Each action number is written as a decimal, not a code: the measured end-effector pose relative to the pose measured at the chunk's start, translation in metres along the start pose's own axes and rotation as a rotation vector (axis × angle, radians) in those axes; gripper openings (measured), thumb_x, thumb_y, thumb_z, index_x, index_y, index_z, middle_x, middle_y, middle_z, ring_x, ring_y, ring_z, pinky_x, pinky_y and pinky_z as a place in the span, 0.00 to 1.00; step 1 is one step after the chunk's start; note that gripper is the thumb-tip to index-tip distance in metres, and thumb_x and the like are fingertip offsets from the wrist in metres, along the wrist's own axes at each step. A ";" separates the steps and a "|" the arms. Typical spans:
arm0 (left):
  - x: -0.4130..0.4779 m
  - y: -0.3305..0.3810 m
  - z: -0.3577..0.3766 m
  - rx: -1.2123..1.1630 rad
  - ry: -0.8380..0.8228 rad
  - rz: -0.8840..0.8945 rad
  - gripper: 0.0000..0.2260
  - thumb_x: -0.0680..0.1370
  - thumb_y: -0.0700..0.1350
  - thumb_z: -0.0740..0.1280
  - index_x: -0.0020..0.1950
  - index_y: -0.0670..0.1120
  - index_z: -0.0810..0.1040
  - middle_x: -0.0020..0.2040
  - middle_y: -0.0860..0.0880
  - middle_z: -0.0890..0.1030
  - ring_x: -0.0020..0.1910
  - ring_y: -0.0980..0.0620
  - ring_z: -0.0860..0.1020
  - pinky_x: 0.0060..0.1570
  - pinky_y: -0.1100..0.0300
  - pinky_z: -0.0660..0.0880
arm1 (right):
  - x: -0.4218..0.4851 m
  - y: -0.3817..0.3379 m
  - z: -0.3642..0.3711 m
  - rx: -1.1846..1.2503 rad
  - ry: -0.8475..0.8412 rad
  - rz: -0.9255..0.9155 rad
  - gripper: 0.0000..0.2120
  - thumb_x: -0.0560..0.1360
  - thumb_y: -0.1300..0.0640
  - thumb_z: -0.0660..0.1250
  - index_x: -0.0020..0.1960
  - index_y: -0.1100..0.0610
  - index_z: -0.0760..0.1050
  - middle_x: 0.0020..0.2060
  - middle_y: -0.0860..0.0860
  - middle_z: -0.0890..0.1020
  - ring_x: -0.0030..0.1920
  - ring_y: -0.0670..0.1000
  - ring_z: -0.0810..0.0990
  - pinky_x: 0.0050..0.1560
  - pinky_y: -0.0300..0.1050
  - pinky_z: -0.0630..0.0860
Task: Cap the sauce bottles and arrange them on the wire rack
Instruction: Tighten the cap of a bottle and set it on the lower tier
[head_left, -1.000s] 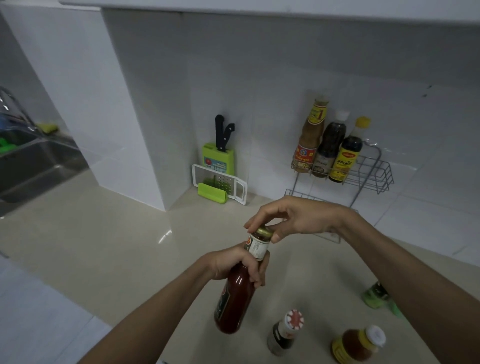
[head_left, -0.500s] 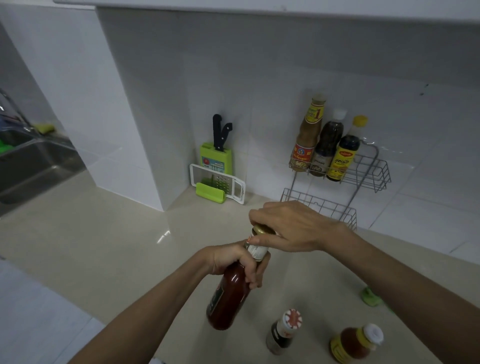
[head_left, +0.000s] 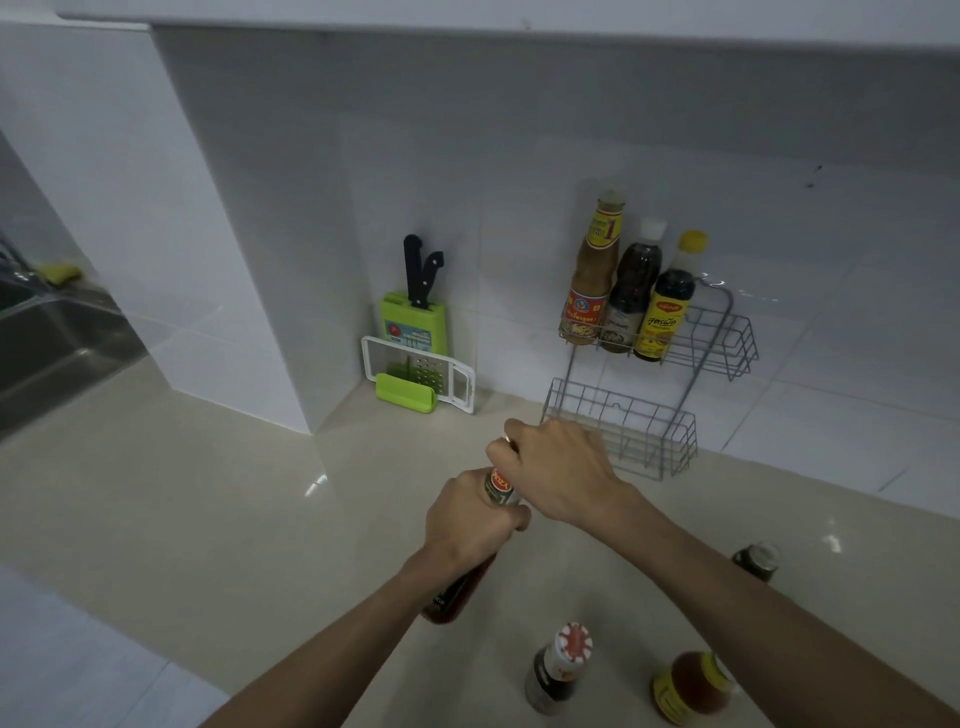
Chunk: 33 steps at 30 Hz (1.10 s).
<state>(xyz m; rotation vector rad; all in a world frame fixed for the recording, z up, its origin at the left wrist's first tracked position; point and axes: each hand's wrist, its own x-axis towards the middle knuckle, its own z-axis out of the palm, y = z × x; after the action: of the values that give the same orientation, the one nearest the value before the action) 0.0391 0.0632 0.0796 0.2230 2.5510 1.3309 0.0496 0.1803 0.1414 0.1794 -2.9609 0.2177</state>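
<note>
Above the counter (head_left: 218, 519), mid-frame, you hold the red sauce bottle (head_left: 457, 597) off the surface, tilted, its base toward you and its neck away. Your left hand (head_left: 470, 519) is wrapped around the neck just below the label, presumably so the bottle cannot turn. Your right hand (head_left: 558, 470) is cupped over the top with the fingers closed round the cap (head_left: 506, 441), of which only a gold edge shows; whether it is fully seated cannot be told. Judgement: you are screwing the cap on, one hand bracing against the other's twist.

Wire rack (head_left: 691, 457) stands against the tiled wall beyond your hands. Its upper shelf carries three capped bottles (head_left: 631, 291) packed side by side at the left end, leaving the right end free. Lower shelf looks free of bottles.

On the counter near you: a dark bottle with a red-and-white cap (head_left: 556, 670), a yellow-labelled bottle (head_left: 685, 688) partly behind your right forearm, and a small dark bottle (head_left: 756, 561) further right, its top unclear. These likely wait their turn.

Knife block (head_left: 413, 322) and grater (head_left: 421, 371) sit in the corner, well clear of the rack.

Risk: with the bottle tilted, a loose cap could let sauce out.
</note>
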 end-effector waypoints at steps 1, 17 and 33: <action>0.000 0.003 0.002 0.056 0.048 0.015 0.07 0.62 0.48 0.70 0.37 0.47 0.78 0.30 0.50 0.82 0.35 0.48 0.81 0.35 0.54 0.75 | 0.002 -0.001 0.001 0.054 -0.020 0.065 0.13 0.77 0.48 0.54 0.45 0.56 0.71 0.42 0.59 0.80 0.42 0.60 0.76 0.39 0.48 0.68; 0.030 -0.030 -0.035 -0.160 -0.366 0.176 0.27 0.62 0.48 0.81 0.59 0.51 0.78 0.52 0.51 0.85 0.53 0.53 0.83 0.58 0.54 0.79 | 0.054 0.041 -0.066 0.579 0.036 0.183 0.13 0.68 0.46 0.68 0.32 0.54 0.77 0.33 0.51 0.80 0.38 0.49 0.78 0.39 0.48 0.76; 0.143 -0.012 0.031 0.060 -0.401 0.191 0.39 0.67 0.43 0.78 0.74 0.49 0.64 0.71 0.51 0.72 0.71 0.51 0.70 0.64 0.67 0.65 | 0.032 0.113 0.055 0.747 0.317 0.571 0.18 0.63 0.52 0.79 0.49 0.50 0.76 0.44 0.49 0.83 0.41 0.49 0.83 0.42 0.46 0.81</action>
<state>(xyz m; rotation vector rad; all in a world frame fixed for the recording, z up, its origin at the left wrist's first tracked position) -0.0882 0.1169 0.0309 0.6868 2.2725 1.1327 -0.0056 0.2790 0.0784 -0.5638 -2.3985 1.2747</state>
